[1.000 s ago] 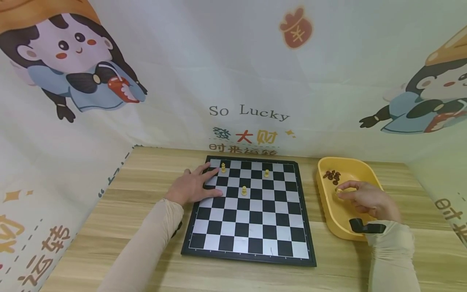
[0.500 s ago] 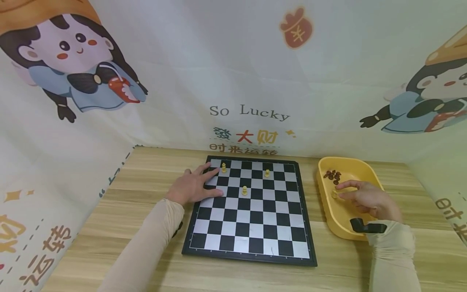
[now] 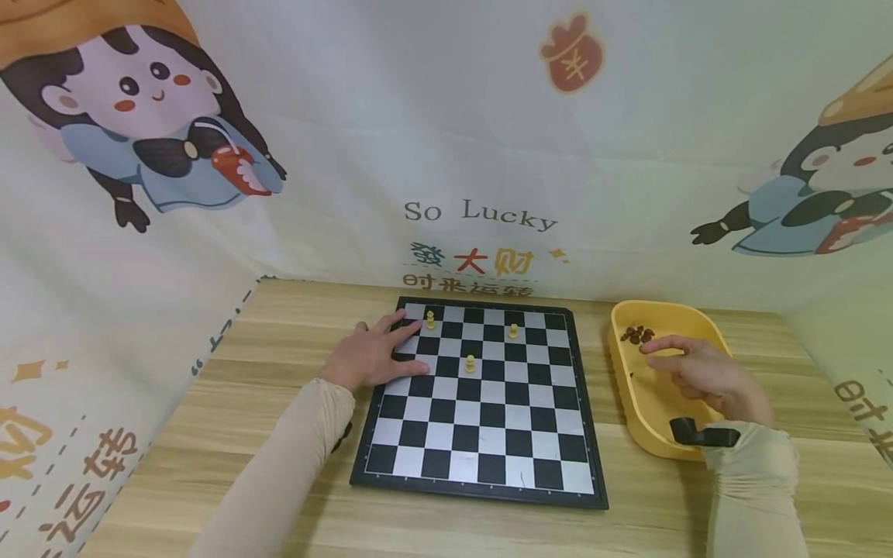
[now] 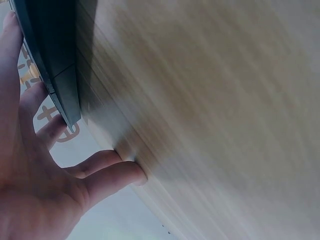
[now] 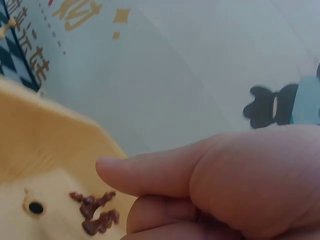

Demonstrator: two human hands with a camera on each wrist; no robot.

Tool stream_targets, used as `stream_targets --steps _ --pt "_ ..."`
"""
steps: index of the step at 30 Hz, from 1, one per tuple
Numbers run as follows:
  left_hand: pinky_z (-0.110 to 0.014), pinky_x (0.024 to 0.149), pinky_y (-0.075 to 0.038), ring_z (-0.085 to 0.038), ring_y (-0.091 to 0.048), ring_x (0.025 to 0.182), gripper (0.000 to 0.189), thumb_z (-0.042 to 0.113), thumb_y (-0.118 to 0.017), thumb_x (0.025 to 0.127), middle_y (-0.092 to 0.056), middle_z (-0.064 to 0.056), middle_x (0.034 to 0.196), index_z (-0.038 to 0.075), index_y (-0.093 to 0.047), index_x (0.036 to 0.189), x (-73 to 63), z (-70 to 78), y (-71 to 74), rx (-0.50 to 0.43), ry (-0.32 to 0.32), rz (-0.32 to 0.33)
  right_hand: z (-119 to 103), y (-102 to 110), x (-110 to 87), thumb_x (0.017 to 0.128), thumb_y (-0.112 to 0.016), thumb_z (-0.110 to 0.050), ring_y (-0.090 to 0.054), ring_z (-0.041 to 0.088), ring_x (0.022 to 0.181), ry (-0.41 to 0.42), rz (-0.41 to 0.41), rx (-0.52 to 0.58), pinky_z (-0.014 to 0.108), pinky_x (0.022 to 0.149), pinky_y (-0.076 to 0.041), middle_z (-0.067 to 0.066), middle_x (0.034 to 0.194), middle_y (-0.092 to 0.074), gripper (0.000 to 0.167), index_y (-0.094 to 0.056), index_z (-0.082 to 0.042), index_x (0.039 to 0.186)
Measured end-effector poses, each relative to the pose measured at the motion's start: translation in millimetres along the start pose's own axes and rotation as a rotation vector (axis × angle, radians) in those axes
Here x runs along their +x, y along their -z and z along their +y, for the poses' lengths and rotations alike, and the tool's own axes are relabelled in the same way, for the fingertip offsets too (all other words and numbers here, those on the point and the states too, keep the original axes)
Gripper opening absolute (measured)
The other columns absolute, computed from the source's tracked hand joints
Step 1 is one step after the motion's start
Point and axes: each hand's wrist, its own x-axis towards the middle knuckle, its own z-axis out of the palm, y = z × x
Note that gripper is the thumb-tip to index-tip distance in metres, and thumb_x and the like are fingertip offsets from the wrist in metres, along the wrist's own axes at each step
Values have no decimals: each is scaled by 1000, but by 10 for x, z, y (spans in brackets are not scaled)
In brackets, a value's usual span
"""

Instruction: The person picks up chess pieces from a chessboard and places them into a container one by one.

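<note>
My left hand (image 3: 366, 356) rests with spread fingers on the left edge of the black-and-white chessboard (image 3: 488, 411). In the left wrist view its thumb and some fingers (image 4: 117, 177) reach onto the wooden table beside the board's side. Three pale yellow chess pieces stand on the board: a taller one (image 3: 430, 319) near the left fingertips, a pawn (image 3: 470, 363) and another short piece (image 3: 513, 331). My right hand (image 3: 708, 376) hovers inside the yellow bin (image 3: 670, 310), thumb and index finger parted, nothing between them. A yellow chess piece (image 5: 34, 204) lies tipped below, its black base showing.
Several dark brown chess pieces (image 3: 636, 335) lie together at the bin's far left. Behind the wooden table (image 3: 279, 325) hangs a printed white cloth (image 3: 446, 139), close to the board's far edge. The bin stands right of the board.
The right thumb and index finger held a yellow chess piece and have let it go; it now lies in the bin. The left hand stays put. The head view has shifted slightly.
</note>
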Motion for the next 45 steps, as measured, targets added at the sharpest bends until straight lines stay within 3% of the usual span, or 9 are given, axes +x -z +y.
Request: stream_targets --steps 20,28,37,45 --pt "-68 111 -41 -64 -32 143 89 82 -51 87 -20 -4 172 35 -32 160 13 2 -25 5 14 6 -436 -306 -130 102 -63 -31 -26 5 47 128 104 -72 21 45 -28 -13 56 -28 51 -50 1 139" --pt "-68 111 -41 -64 -32 143 89 82 -51 87 -20 -4 172 35 -32 160 5 5 -17 8 9 7 -508 -493 -45 103 -61 -35 -37 8 58 131 139 -158 23 50 -35 0 87 -46 51 -53 -3 141" --pt "-68 107 -45 -64 -34 142 89 82 -52 87 -21 -3 172 35 -33 160 19 34 -13 9 -2 14 -585 -667 10 102 -62 -29 -33 8 46 174 140 -150 22 46 -33 -3 70 -38 49 -53 -1 141" --pt "-67 107 -46 -63 -35 142 89 82 -52 86 -21 -3 172 36 -33 160 0 20 -20 12 11 14 -677 -894 168 100 -65 -31 -39 13 52 201 153 -213 25 51 -35 0 72 -42 46 -58 -4 137"
